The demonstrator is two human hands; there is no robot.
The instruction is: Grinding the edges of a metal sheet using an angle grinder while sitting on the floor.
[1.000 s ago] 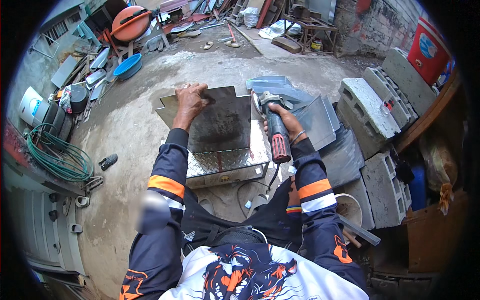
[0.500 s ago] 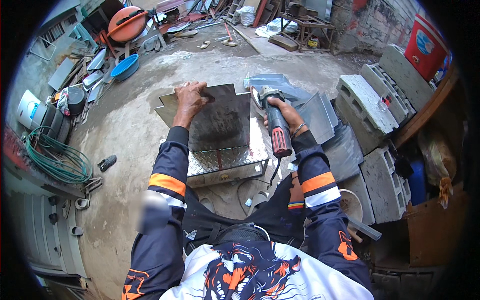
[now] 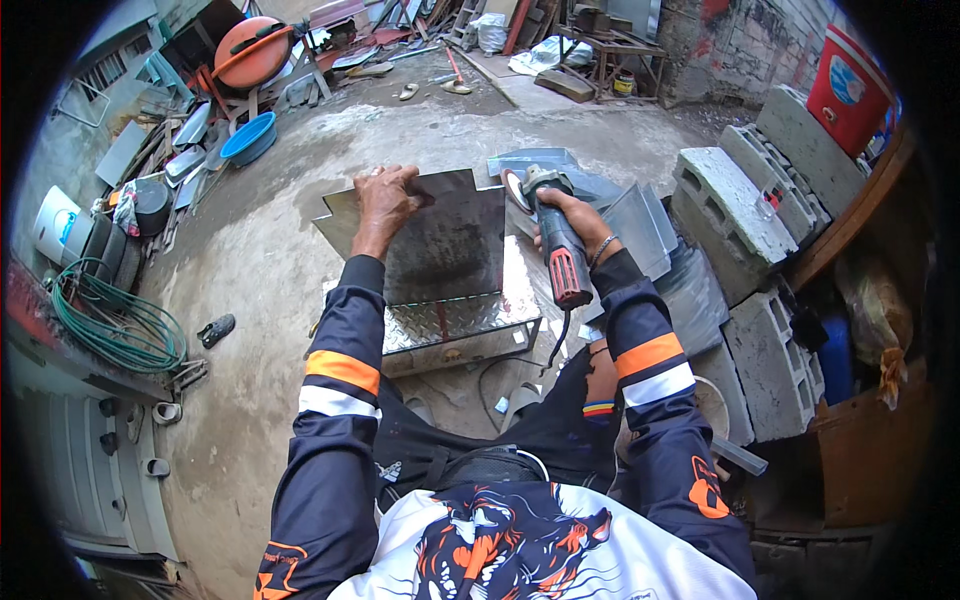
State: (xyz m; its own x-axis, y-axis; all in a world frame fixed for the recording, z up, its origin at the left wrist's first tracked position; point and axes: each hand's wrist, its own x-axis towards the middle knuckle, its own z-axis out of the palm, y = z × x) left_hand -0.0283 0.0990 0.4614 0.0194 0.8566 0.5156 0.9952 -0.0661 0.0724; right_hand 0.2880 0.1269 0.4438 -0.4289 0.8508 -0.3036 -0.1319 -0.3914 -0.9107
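My left hand is closed over the top edge of a dark sheet metal piece with notched corners. The sheet stands tilted on a box topped with shiny tread plate. In my right hand is an angle grinder, gripped round its body. Its disc is beside the sheet's upper right corner; I cannot tell whether they touch. The grinder's cord hangs down toward my legs. My left fingertips are partly hidden behind the sheet.
Flat metal sheets lie on the ground to the right, beside hollow concrete blocks. A red cooler sits at the far right. A coiled green hose and a blue basin are at the left. Scrap lies along the back.
My right hand and the grinder have shifted slightly right. My left hand and the sheet have moved slightly, with the grip kept. The view has shifted a little.
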